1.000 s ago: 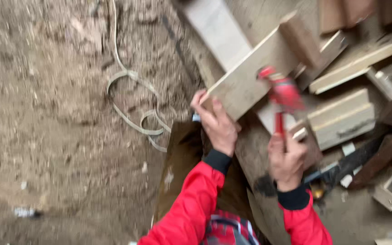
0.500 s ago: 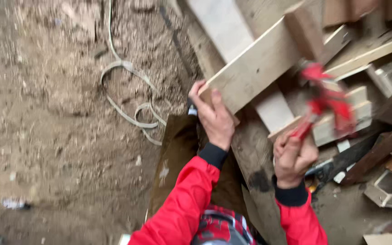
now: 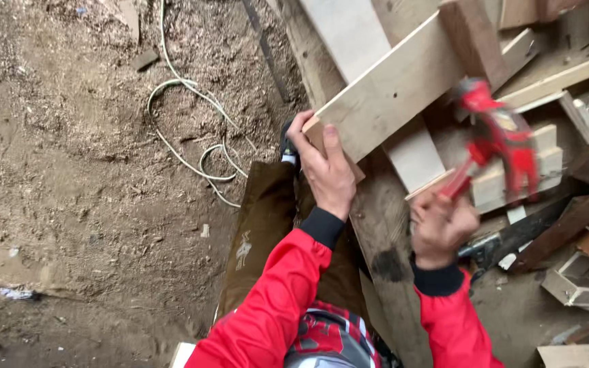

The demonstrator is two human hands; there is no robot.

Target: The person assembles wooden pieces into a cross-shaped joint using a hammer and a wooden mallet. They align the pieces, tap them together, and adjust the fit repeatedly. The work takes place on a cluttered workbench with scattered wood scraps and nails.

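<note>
Your left hand (image 3: 327,174) grips the near end of a pale plank (image 3: 393,88) that slants across a heap of boards; your right hand (image 3: 441,225) is closed on the handle of a blurred red tool (image 3: 502,140) above stacked offcuts (image 3: 512,174). Timber crowds the right side; a white cord (image 3: 185,136) loops on the sawdust floor (image 3: 69,170), open leftward

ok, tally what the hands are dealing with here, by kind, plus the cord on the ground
Hands: 2, left hand on the plank, right hand on the hammer
Plank: 1
Red hammer: 1, blurred
White cord: 1
Total: 5
</note>
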